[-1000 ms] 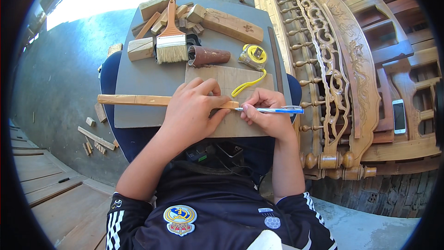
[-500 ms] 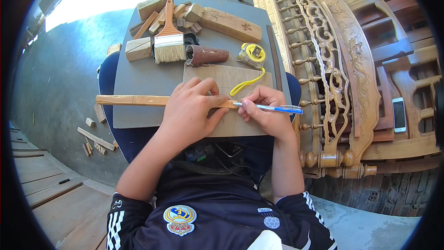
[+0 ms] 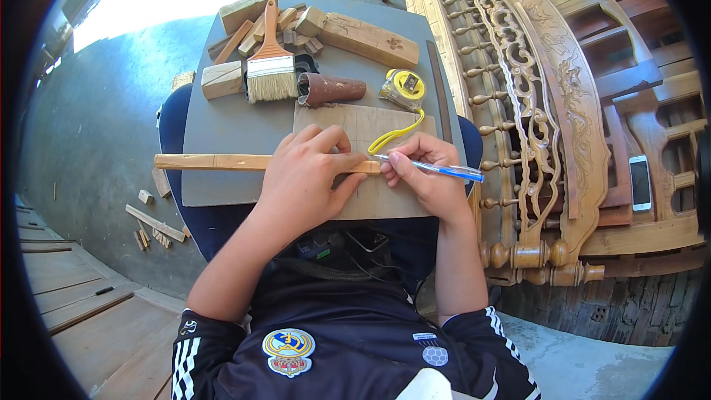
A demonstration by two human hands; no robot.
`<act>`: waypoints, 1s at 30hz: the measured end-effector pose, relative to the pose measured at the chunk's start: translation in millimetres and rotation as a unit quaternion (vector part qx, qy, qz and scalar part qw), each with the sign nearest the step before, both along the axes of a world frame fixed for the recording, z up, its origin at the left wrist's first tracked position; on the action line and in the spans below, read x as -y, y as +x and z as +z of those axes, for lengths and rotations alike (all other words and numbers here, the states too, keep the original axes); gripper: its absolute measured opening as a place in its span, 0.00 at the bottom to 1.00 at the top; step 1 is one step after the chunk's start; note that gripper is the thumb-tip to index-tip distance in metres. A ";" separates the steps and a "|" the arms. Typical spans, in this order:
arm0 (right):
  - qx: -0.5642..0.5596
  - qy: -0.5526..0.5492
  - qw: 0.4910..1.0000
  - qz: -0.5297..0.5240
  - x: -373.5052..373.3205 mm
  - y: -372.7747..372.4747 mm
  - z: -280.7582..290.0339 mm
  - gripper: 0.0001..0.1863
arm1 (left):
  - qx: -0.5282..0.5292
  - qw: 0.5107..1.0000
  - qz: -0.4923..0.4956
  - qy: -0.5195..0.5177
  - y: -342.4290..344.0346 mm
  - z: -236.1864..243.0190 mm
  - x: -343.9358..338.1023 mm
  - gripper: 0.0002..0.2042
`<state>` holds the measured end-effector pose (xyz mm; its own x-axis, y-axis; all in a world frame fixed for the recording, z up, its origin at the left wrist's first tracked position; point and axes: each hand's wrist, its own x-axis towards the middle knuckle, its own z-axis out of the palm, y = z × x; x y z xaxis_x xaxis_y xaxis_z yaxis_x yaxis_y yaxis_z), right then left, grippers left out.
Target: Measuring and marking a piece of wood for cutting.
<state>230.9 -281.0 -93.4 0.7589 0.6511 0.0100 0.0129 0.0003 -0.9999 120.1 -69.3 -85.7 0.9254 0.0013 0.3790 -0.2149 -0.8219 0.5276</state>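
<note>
Our stick [image 3: 215, 162] lies crosswise over the near part of the desk [image 3: 211, 122], its right end above the thin board [image 3: 385, 196] and its left end jutting past the desk's edge. Our left hand [image 3: 307, 170] pinches it near the right end, fingers along the far side and thumb on the near side; our right hand [image 3: 426, 178] pinches the pen [image 3: 444, 170] between thumb and fingers, tip at the stick's far edge, though we cannot tell whether it touches. To mark well, we should press the stick down firmly so the overhanging end cannot rock it, hold the pen at one steady slant, draw lightly, and watch that the tape measure's strap [image 3: 392, 135], just beside the tip, does not snag
</note>
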 end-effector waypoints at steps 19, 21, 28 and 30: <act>0.038 -0.049 0.996 0.062 3.3 0.1 0.3 0.07 | 0.008 1.000 0.007 0.002 0.1 -0.3 1.2 0.11; 0.079 -0.049 0.995 0.025 2.2 1.4 -0.6 0.08 | 0.008 1.000 0.004 0.003 0.2 0.0 0.7 0.11; 0.039 -0.075 0.994 0.072 2.1 0.5 3.6 0.08 | -0.010 1.000 -0.001 -0.004 0.6 -0.6 0.8 0.10; -0.024 -0.014 1.000 0.007 1.1 0.1 3.6 0.08 | -0.009 1.000 -0.001 0.002 0.7 -1.0 0.4 0.10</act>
